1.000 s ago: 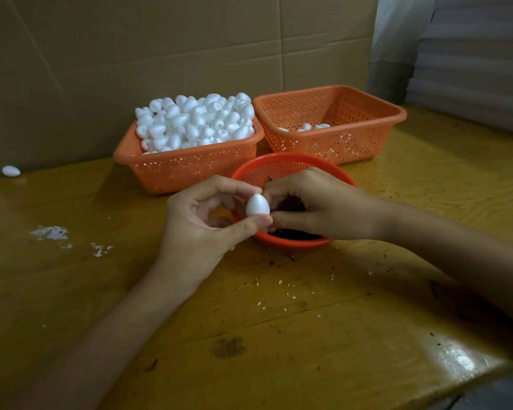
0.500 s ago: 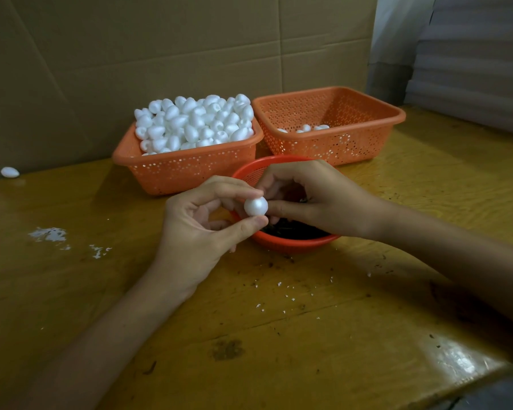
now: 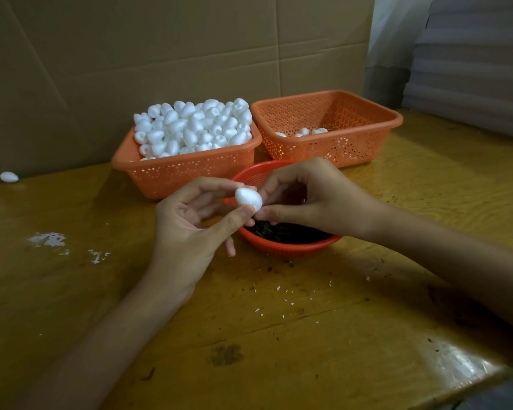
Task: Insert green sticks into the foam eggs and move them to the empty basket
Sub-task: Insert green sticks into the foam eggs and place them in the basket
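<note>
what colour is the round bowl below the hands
Red: the round bowl shows it best along its front rim, head view.

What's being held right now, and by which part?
The left hand pinches a white foam egg, forefinger on top, thumb underneath. The right hand meets the end facing it; whether it holds a stick cannot be told.

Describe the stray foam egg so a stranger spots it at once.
Start at the wooden table and follow its back edge left along the cardboard wall. Well left of the full basket, one foam egg lies alone, the only egg resting directly on the wood.
</note>
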